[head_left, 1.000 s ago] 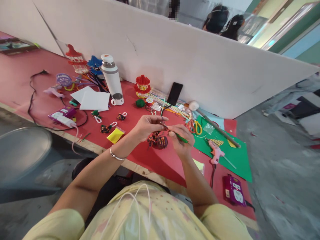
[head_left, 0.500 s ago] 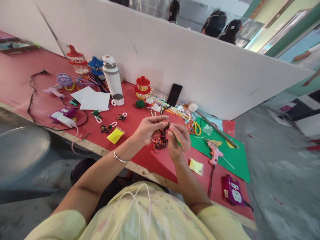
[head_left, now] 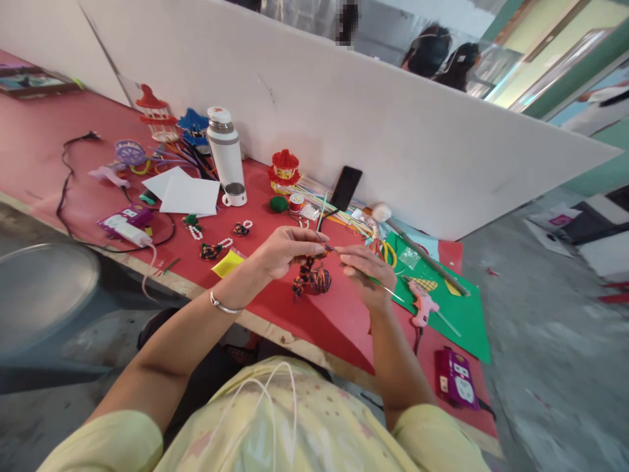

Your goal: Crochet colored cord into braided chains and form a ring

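Observation:
My left hand [head_left: 289, 250] pinches a dark multicoloured crochet piece [head_left: 299, 283] that dangles below its fingertips. Beside that piece is a small ball of the same dark, orange-flecked yarn [head_left: 320, 280], on or just above the red tabletop. My right hand [head_left: 366, 274] is closed around a thin crochet hook [head_left: 381, 284] with a green handle; its metal end sticks out to the lower right. A short length of yarn appears to run between the two hands. Left of my left hand lie a yellow packet [head_left: 227, 263] and a small flower-like piece with white beads [head_left: 211, 251].
A white flask [head_left: 226, 157] and a phone [head_left: 346, 188] stand along the white partition [head_left: 314, 111]. To the right, a pink glue gun [head_left: 422, 305] lies on a green sheet [head_left: 466, 328], near a purple power box [head_left: 457, 380]. White papers [head_left: 191, 195] lie at left.
My right hand has moved right, away from my left hand, and the hook now points outward. The yarn ball shows more clearly, and the crochet piece hangs further left.

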